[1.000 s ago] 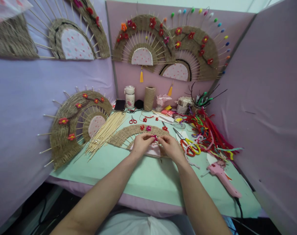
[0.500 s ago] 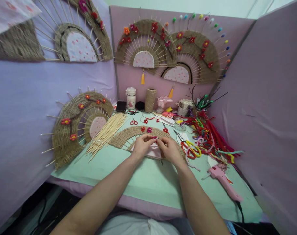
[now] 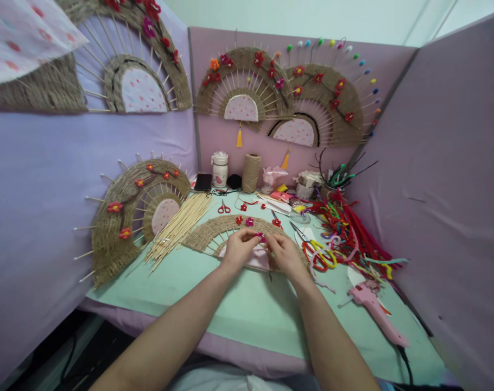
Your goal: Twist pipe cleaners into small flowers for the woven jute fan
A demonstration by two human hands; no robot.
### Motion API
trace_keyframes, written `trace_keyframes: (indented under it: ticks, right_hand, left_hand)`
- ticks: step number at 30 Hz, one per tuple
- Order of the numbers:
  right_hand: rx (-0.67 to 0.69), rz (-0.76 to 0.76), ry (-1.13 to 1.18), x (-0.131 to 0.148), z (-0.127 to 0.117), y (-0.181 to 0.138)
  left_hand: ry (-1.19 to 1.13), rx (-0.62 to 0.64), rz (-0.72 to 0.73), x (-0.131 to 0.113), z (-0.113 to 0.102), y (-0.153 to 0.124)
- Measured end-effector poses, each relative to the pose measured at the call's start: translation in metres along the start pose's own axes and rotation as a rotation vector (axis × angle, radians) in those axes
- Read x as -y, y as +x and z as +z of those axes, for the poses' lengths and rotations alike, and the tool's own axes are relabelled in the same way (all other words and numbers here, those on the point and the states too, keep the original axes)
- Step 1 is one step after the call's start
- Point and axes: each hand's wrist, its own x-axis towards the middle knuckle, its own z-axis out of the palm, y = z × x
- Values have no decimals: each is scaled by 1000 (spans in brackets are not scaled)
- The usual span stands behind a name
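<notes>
Over the middle of a twine-wrapped fan [image 3: 208,231] lying on the table, my two hands meet at a small magenta flower [image 3: 260,237]. My left hand [image 3: 241,248] pinches it between thumb and fingertips. The fingers of my right hand [image 3: 285,254] are closed at its other side; what exactly they grip is too small to make out. Red and magenta flowers [image 3: 249,221] sit on the fan's upper band, and part of its pink dotted centre [image 3: 257,258] is hidden beneath my hands.
Right of the fan lie large scissors [image 3: 320,255], a pile of pipe cleaners [image 3: 344,228] and a pink glue gun [image 3: 379,315] with a cord. Thin sticks [image 3: 179,228] lie left, before a leaning fan [image 3: 112,239]. Small red scissors [image 3: 223,207] and a twine spool [image 3: 251,172] are behind.
The view has tilted slightly, so the scene sits lower. My right fingers have drawn a little away from my left, and more of the magenta flower shows.
</notes>
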Motion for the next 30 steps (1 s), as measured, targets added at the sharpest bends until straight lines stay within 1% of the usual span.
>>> trace_keyframes:
  ticks: [2,4,6,10,12,16,18,22,26,30]
  right_hand:
    - [-54,-20,11,0,-4,1]
    - [-125,-51,2,-1,-7,2]
    - [-166,-87,-29,-2,-7,2]
    - [-163,-180,-117,-4,-4,3]
    - [-144,-186,-192,-4,-3,2]
    - [-76,-111,-345,-2,-4,1]
    - [-28,-98,-364,1,-5,0]
    - [52,-114,-313,2,-6,-1]
    - [-14,-130,-275,-3,-6,1]
    - [-97,-137,-228,-2,-5,2]
  left_hand:
    - [-157,0,-142,0,-2,3]
    - [-282,3,-223,-1,-4,6]
    - [-357,3,-262,-3,-4,6]
    - [-419,4,-311,-8,-4,3]
    - [-424,20,-314,-9,-4,2]
    - [-367,53,-287,-9,-5,2]
    - [-317,78,-265,-7,-6,2]
    - [-256,115,-222,-4,-5,2]
    - [-247,100,-168,-3,-4,3]
    - [-276,108,-171,-2,-4,3]
